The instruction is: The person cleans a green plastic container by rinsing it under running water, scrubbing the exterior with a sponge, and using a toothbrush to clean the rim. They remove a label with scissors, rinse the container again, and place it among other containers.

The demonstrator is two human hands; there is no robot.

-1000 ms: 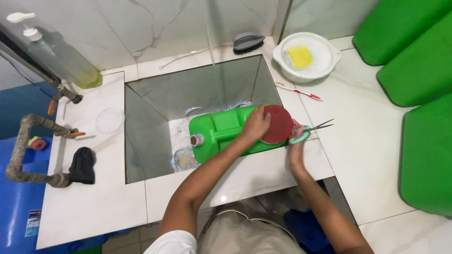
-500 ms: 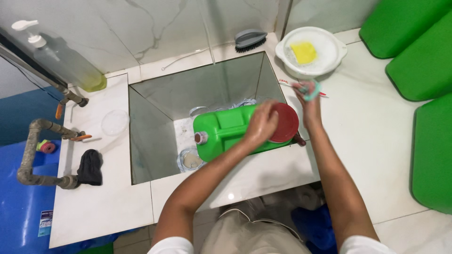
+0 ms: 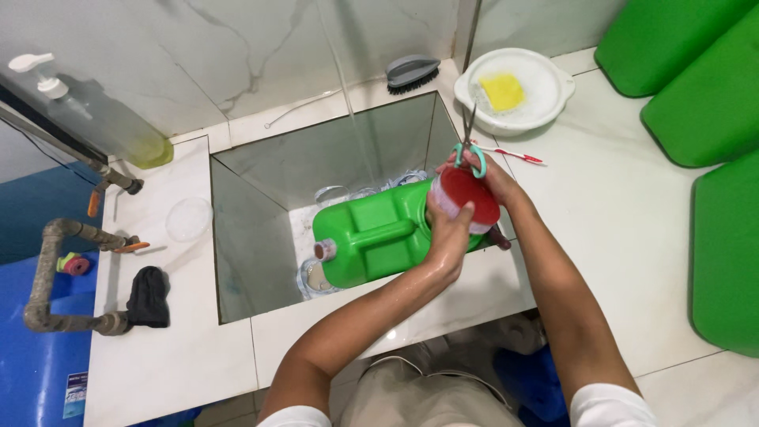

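Green plastic jerrycan (image 3: 371, 237), round red lid (image 3: 468, 195), teal-handled scissors (image 3: 470, 150)

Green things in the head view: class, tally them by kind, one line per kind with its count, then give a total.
Green jerrycan lying in the sink: 1
Large green containers at the right edge: 3
Total: 4

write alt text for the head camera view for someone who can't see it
Seen from above, a person's left hand grips the red lid of a green jerrycan lying in a steel sink, while the right hand holds teal-handled scissors at the lid. A white bowl with a yellow sponge sits behind.
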